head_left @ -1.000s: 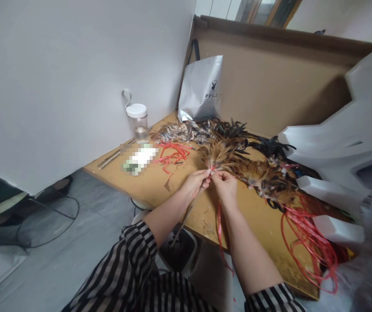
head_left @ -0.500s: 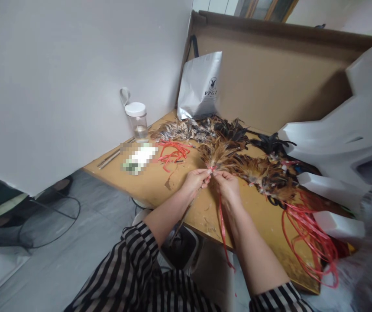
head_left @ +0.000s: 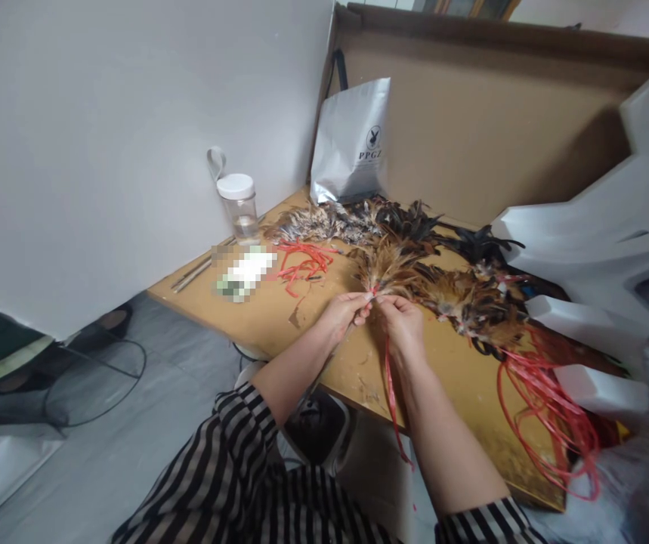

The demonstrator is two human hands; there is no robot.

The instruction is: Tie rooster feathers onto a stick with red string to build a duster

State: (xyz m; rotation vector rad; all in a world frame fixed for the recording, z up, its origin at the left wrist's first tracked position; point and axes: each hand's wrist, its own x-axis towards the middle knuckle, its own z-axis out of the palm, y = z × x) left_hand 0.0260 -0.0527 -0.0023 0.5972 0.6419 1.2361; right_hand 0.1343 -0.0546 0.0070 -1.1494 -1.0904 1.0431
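My left hand [head_left: 344, 313] and my right hand [head_left: 404, 323] meet over the wooden table [head_left: 267, 317], both pinched at the base of a fan of brown feathers [head_left: 390, 267]. A red plastic string [head_left: 392, 397] is wound at that base and hangs down from my right hand past the table's front edge. Both hands are closed on the bundle's stem and the string. More brown and black feather bundles [head_left: 474, 306] lie just to the right of my hands.
A clear jar with a white lid [head_left: 239, 207] stands near the wall. A silver bag [head_left: 352, 143] leans on a brown board [head_left: 488, 128]. Loose red strings [head_left: 301, 264] lie mid-table, a larger heap [head_left: 551, 423] at right. White foam pieces [head_left: 596, 227] crowd the right side.
My hands stay at the feather bundle's base. The hanging red string has shifted slightly under my right hand. The view has tilted a little.
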